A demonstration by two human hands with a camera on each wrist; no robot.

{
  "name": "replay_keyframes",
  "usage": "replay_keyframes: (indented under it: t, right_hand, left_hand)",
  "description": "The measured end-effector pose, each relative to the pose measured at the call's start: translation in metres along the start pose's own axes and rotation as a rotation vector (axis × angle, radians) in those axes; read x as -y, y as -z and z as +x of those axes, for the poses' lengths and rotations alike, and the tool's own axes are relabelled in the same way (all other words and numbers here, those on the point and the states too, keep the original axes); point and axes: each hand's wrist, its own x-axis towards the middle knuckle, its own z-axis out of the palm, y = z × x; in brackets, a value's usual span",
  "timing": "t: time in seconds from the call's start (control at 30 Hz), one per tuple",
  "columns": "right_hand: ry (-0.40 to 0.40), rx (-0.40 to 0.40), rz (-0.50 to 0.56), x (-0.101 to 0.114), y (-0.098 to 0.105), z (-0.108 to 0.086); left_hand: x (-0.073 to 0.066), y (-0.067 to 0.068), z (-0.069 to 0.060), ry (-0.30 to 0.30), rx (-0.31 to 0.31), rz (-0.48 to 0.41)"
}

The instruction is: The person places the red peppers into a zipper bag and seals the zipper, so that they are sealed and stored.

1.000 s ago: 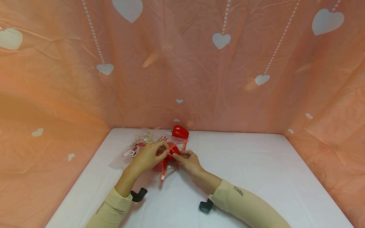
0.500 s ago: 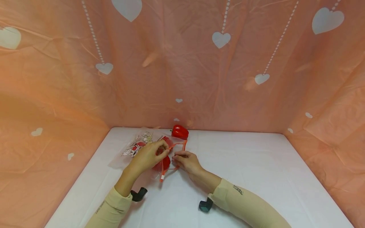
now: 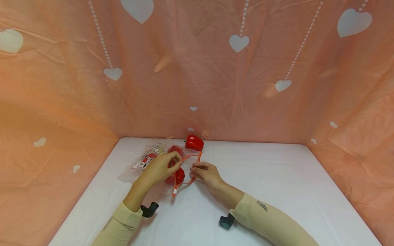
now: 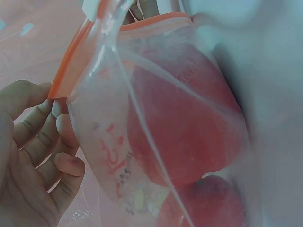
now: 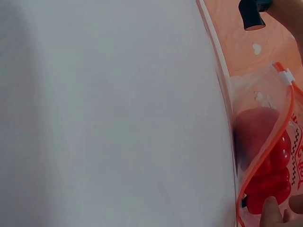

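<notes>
A clear zip bag (image 3: 141,164) with printed cartoons and an orange zipper rim lies on the table, its mouth spread apart towards the right. Thumb and fingers of my left hand (image 3: 161,167) pinch the upper rim, as the left wrist view shows on the orange strip (image 4: 71,61). Inside are red bell peppers (image 5: 267,184), blurred through the plastic in the left wrist view. At the mouth is my right hand (image 3: 207,174), holding nothing visible, its fingers (image 5: 271,210) beside the rim; whether they touch it is unclear. Another red bell pepper (image 3: 194,142) lies behind the bag.
The white table (image 3: 264,177) extends to the right and front. An orange cloth (image 3: 215,85) with white hearts hangs behind and at both sides. Black wrist camera mounts (image 3: 149,209) sit under both forearms.
A red bell pepper in my right hand's fingers went into the bag and was let go. That hand has since drawn back slightly right. My left hand stays on the rim.
</notes>
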Motion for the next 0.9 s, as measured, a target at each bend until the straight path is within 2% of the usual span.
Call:
replay_keyframes:
  t: [0.23,0.47,0.6,0.9]
  right_hand:
    - [0.021,-0.015,-0.054,0.003,0.011,-0.001]
    - [0.067,-0.032,-0.241,0.011,0.025,-0.002]
    - [0.102,-0.045,-0.307,0.017,0.033,0.0]
    - [0.196,-0.112,-0.332,0.024,0.043,0.009]
  left_hand:
    - [0.001,0.0,0.0,0.003,0.001,-0.003]
    - [0.001,0.001,0.0,0.022,0.006,-0.007]
    - [0.002,0.001,0.0,0.029,0.011,-0.012]
    - [0.002,0.0,0.0,0.016,0.007,-0.011]
